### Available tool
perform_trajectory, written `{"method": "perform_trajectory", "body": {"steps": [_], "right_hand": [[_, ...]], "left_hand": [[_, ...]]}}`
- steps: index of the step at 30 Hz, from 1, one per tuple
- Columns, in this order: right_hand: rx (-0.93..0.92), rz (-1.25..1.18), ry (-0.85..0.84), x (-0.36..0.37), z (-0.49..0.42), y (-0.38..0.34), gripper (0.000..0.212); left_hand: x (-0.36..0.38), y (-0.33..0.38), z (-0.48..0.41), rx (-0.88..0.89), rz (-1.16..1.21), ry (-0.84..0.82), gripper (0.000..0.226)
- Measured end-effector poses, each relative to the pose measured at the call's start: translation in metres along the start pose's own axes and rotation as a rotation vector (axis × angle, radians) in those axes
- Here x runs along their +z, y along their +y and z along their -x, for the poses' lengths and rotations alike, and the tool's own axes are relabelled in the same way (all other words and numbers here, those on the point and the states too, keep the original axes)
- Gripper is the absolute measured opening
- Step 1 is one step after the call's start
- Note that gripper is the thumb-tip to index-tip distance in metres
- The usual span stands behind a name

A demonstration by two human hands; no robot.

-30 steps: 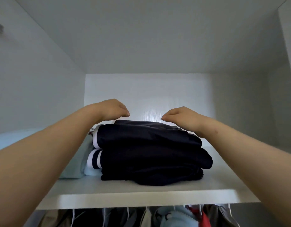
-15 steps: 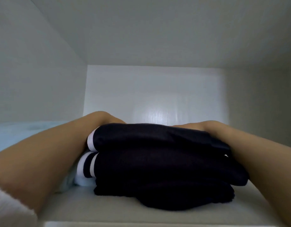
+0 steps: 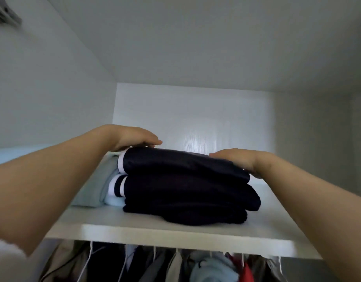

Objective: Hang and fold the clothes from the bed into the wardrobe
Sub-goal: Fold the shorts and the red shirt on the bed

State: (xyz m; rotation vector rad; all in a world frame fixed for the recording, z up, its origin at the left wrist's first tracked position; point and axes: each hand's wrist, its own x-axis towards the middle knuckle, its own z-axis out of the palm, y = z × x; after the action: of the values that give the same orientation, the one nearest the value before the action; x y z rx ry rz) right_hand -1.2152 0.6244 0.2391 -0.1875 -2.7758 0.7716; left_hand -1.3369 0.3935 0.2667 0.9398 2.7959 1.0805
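Here left hand (image 3: 132,137) and right hand (image 3: 237,159), grip released, apparently touch the stack (image 3: 185,190) at opposite edges

Open room lies above the dark clothes pile (image 3: 185,192) up to the wardrobe top (image 3: 216,47), and right of it on the shelf (image 3: 175,236). Pale blue folded clothes (image 3: 92,190) block the left.

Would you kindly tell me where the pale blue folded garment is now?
In the head view, the pale blue garment lies left of centre on the white shelf, against the left side of the navy stack.
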Motion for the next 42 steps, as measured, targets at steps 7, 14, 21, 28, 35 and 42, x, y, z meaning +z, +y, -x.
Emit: {"method": "perform_trajectory", "body": {"steps": [7, 14, 21, 28, 35, 42], "right_hand": [[0.011, -0.006, 0.194, 0.003, 0.074, -0.032, 0.032], [0.04, -0.153, 0.405, 0.038, 0.158, -0.054, 0.038], [0.209, -0.135, 0.546, 0.103, 0.275, -0.054, 0.016], [0.476, -0.19, 0.687, 0.143, 0.445, -0.032, 0.017], [0.909, -0.285, 0.915, 0.196, 0.705, -0.029, 0.007], [1.34, -0.422, 1.198, 0.295, 0.995, -0.116, 0.015]], "left_hand": [[0.025, 0.033, 0.056, 0.251, -0.046, 0.152, 0.029], [0.065, 0.034, 0.143, 0.473, 0.083, 0.215, 0.019], [0.131, 0.015, 0.226, 0.495, 0.238, -0.009, 0.019], [0.236, 0.05, 0.339, 0.487, 0.427, -0.326, 0.022], [0.354, 0.106, 0.551, 0.557, 0.468, -0.781, 0.022], [0.405, 0.114, 0.851, 0.598, 0.447, -1.28, 0.014]]}}
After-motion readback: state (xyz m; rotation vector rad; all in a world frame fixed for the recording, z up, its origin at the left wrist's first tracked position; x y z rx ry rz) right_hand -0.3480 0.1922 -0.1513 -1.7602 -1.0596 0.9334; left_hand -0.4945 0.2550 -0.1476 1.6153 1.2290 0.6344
